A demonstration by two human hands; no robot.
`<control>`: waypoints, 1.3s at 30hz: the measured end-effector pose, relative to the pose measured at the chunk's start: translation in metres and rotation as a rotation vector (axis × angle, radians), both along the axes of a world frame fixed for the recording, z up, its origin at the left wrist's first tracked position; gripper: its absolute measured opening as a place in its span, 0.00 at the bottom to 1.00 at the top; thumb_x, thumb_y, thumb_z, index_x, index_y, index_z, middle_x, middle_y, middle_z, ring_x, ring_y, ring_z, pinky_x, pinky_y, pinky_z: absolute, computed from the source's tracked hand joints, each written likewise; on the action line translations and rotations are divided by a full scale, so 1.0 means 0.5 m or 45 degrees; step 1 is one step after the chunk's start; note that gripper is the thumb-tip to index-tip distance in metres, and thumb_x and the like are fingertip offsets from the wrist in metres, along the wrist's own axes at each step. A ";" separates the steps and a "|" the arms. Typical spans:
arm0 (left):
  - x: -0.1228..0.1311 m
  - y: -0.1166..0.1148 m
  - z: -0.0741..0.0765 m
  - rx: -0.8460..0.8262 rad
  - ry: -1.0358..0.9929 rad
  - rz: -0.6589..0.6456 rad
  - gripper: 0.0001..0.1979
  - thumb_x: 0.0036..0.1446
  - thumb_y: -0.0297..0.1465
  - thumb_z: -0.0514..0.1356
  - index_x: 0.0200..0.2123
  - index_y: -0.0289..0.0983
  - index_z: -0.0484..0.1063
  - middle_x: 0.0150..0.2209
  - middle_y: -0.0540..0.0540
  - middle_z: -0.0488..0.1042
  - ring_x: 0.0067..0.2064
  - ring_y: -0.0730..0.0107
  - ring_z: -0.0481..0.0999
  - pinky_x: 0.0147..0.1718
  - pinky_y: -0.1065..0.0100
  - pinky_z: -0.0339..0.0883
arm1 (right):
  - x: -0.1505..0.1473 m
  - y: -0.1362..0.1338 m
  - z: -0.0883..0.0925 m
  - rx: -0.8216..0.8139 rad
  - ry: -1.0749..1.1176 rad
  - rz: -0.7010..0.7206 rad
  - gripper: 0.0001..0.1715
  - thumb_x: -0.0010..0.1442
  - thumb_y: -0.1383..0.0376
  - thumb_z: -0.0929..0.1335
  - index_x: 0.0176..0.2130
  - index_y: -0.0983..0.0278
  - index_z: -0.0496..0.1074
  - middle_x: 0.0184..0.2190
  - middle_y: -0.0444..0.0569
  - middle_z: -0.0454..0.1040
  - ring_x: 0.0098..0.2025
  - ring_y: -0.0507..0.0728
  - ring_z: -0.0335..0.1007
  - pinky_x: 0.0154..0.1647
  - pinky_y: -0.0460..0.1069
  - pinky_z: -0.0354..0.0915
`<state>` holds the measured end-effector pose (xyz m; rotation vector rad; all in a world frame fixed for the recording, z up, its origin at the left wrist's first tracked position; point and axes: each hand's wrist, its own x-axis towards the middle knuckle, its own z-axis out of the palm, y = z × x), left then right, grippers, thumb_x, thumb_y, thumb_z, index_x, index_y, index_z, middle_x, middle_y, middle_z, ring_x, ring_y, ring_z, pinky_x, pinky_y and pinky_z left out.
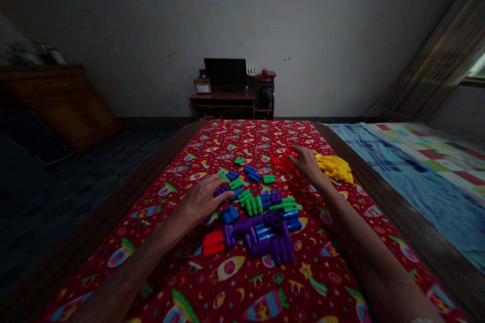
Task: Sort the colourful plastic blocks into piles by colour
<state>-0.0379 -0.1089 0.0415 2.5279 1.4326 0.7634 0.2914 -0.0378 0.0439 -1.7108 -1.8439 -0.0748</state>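
Observation:
Many plastic tube blocks in purple, blue and green (pixel 265 222) lie scattered mid-table on a red rocket-print cloth (pixel 235 287). My left hand (pixel 202 202) lies palm down, its fingertips closed on a purple block (pixel 222 191) at the pile's left edge. My right hand (pixel 305 160) reaches farther out, fingers curled over a small group of red blocks (pixel 284 164). A heap of yellow blocks (pixel 335 167) sits just to the right of that hand. A pair of red blocks (pixel 212 243) lies near my left wrist.
The table's wooden edge (pixel 379 181) runs along both sides. A bed with a checked blue cover (pixel 417 171) stands on the right. A desk with a dark monitor (pixel 225 74) stands against the far wall. Dark furniture (pixel 56 106) fills the left.

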 end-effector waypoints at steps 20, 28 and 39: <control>-0.049 -0.092 0.033 -0.284 -0.256 0.210 0.28 0.49 0.57 0.56 0.40 0.42 0.78 0.37 0.47 0.81 0.37 0.57 0.79 0.34 0.66 0.73 | -0.219 -0.170 0.076 -0.109 0.056 1.318 0.20 0.64 0.61 0.65 0.55 0.63 0.69 0.44 0.52 0.77 0.39 0.53 0.73 0.38 0.44 0.62; 0.038 0.000 0.007 -0.271 -0.427 0.060 0.29 0.61 0.51 0.46 0.45 0.36 0.75 0.41 0.43 0.79 0.43 0.59 0.77 0.43 0.62 0.71 | -0.139 -0.072 0.044 -0.035 0.065 0.730 0.11 0.61 0.67 0.65 0.42 0.65 0.75 0.32 0.48 0.78 0.31 0.51 0.71 0.33 0.43 0.60; -0.004 0.071 -0.114 0.166 -0.358 0.267 0.24 0.65 0.41 0.40 0.48 0.36 0.68 0.49 0.39 0.73 0.53 0.59 0.71 0.56 0.55 0.62 | 0.003 0.034 -0.023 0.001 -0.324 0.101 0.17 0.62 0.72 0.60 0.39 0.66 0.77 0.39 0.57 0.78 0.42 0.58 0.70 0.43 0.49 0.61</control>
